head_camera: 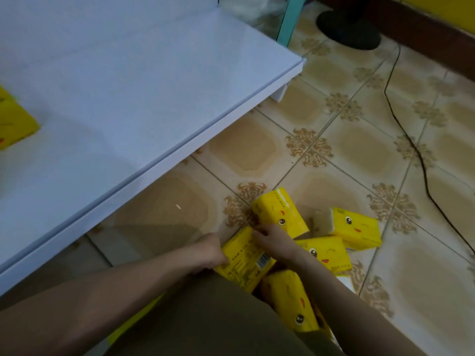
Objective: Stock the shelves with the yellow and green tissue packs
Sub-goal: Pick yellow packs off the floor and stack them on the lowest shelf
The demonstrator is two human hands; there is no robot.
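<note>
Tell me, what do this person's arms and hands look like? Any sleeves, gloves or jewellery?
Both forearms are bare, with no sleeves in view. The left hand and right hand wear no gloves, and no watch, ring or bracelet shows. An olive-brown garment covers the lap below them.

Shelf on my left, packs heaped on the floor to its right.

From my feed, the white flat board shelf (pixel 115 98) fills the left and far side, with a yellow wrapped tissue pack (pixel 15 119) lying on it at the left border. On the patterned tile floor (pixel 385 278) in front of the shelf edge lies the barcode-side yellow tissue pack (pixel 244 260), gripped between the left hand (pixel 210 253) and right hand (pixel 272 240). The far face-print pack (pixel 280 211) lies just behind it, the middle face-print pack (pixel 323 253) to its right, the near face-print pack (pixel 290 301) closest to me. A thin black cable (pixel 411 140) runs along the floor further right.
</note>
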